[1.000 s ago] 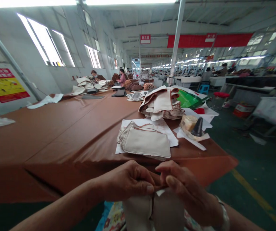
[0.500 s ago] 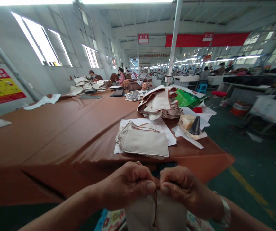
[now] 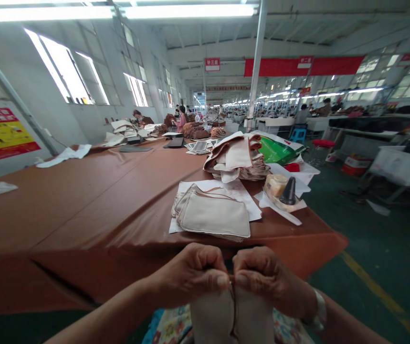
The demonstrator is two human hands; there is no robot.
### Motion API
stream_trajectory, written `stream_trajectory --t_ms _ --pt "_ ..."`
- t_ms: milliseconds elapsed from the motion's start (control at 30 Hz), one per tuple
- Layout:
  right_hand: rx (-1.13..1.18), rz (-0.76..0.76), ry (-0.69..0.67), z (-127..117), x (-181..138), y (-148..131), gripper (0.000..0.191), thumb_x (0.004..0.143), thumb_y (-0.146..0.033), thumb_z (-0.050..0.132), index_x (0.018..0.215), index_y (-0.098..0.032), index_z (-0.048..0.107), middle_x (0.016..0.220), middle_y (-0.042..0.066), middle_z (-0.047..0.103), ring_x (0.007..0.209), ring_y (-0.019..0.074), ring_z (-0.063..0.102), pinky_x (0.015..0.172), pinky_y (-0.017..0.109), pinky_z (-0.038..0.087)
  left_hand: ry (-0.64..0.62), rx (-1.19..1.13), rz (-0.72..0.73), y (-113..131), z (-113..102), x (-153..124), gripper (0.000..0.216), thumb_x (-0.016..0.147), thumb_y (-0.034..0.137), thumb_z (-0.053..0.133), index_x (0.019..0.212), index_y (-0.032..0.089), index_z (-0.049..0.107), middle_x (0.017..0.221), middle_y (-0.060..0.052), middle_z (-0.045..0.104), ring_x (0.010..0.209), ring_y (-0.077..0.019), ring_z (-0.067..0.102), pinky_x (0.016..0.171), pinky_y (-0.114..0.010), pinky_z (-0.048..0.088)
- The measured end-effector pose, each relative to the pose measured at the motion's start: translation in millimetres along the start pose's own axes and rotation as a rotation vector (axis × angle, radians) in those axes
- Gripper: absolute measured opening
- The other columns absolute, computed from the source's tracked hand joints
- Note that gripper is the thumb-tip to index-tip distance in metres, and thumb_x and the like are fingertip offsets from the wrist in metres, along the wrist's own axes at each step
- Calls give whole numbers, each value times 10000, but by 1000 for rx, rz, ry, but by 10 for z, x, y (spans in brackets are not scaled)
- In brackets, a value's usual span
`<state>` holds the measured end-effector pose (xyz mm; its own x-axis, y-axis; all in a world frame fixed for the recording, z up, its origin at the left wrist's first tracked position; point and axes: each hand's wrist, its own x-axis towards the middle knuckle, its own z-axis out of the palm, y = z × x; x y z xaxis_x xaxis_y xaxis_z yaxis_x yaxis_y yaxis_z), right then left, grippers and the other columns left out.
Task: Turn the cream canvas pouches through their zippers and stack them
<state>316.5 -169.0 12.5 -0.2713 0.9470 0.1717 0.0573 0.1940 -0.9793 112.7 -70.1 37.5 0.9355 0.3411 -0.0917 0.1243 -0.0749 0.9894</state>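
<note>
Just past the table's front edge, my left hand [image 3: 199, 270] and my right hand [image 3: 262, 277] are close together, thumbs and bent fingers pinching the top of a beige fabric piece [image 3: 212, 317]. A brown-edged seam or slit runs down its middle between the two thumbs. The piece hangs over my lap, and its lower end is cut off by the frame. Straight ahead on the table lies a stack of similar beige pieces [image 3: 214, 212] with brown edging, resting on white paper [image 3: 253, 205].
The table [image 3: 83, 205] has a brown cover. Behind the stack stands a taller pile of beige pieces [image 3: 238, 153] beside a green bag [image 3: 279, 150]. A dark cone [image 3: 289, 191] and a tan container [image 3: 275, 185] sit near the right edge. Other people are farther back.
My hands have drawn slightly closer together, both still pinching the beige piece. The view has tilted up a little, bringing more of the ceiling lights into sight.
</note>
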Motion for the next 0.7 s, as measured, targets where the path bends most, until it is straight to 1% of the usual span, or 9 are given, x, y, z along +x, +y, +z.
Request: stream_trajectory --t_ms 133,267,367,400,467,533,567,633,700 --pt "1 13 36 -5 -26 65 381 927 -459 573 704 -153 530 663 -38 384 611 97 315 533 245 230 60 -136 -101 -6 -61 -20 676 919 683 416 885 62 680 770 -84 597 618 -121 436 558 -228 339" --pt "-120 -16 25 -30 36 70 387 934 -461 561 704 -150 549 656 -32 406 616 101 349 541 235 264 28 -138 -181 75 -66 -44 547 771 647 681 814 103 633 647 13 491 524 -80 346 490 -198 285" --pt "-231 -38 -17 -75 158 18 387 941 -467 542 745 -141 614 662 -15 476 615 109 414 560 227 334 88 41 -84 122 -48 -91 529 799 646 641 746 122 588 623 27 453 526 -84 337 478 -191 289" --pt "-281 -50 -4 -96 203 -26 359 945 -459 540 818 -142 651 721 8 540 673 128 480 622 234 389 156 127 -32 134 -42 -112 517 836 631 601 715 130 569 622 23 458 533 -89 351 478 -188 296" --pt "-343 -57 84 -127 285 -158 344 951 -452 536 1103 -167 653 1011 79 633 947 196 569 842 284 446 348 323 84 156 -34 -157 477 902 564 542 670 147 528 626 14 486 557 -101 398 491 -182 332" --pt "-266 -13 123 -106 367 -303 542 932 -486 555 1394 -219 461 1320 117 544 1183 242 516 976 336 427 560 507 193 172 -27 -195 414 942 475 514 670 162 524 638 6 534 584 -115 469 523 -180 385" --pt "-198 19 79 -66 415 -355 662 900 -508 597 1457 -231 372 1368 125 514 1198 253 518 968 343 446 647 578 241 173 -25 -212 377 955 431 503 685 170 535 648 6 560 594 -120 506 542 -180 412" --pt "-115 39 -81 75 546 -377 784 796 -521 715 1443 -212 397 1256 119 595 1064 257 592 869 326 498 770 685 341 140 -47 -253 276 969 341 487 752 194 573 675 17 604 598 -121 566 566 -176 449" --pt "-175 -34 -164 250 731 -287 643 701 -483 803 1222 -156 616 989 74 668 874 231 606 781 300 498 890 808 476 21 -143 -330 163 957 284 496 858 229 613 736 26 654 630 -128 618 610 -185 485"
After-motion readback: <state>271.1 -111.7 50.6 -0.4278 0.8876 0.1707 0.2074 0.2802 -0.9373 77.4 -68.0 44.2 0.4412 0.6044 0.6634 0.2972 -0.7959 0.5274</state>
